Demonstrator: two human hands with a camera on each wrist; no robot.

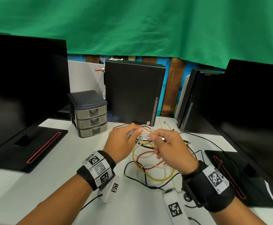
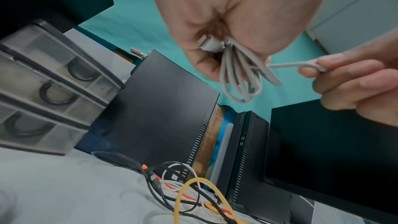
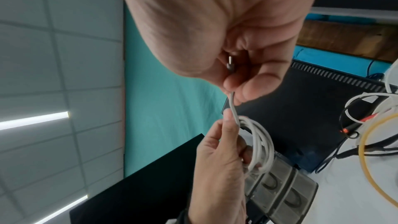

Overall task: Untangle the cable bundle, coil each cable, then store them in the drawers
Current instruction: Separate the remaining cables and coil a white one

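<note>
At the centre of the frame the left hand [image 1: 122, 140] holds the nearly coiled white cable [image 2: 239, 74], the right hand [image 1: 168, 145] pinches its tail, while the tangled bundle [image 1: 150, 163] and closed drawers [image 1: 92, 122] wait.

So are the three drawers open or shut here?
Shut. All three fronts of the drawer unit sit flush, handles facing out; the left hand holds the coiled white cable, not yet stored.
</note>
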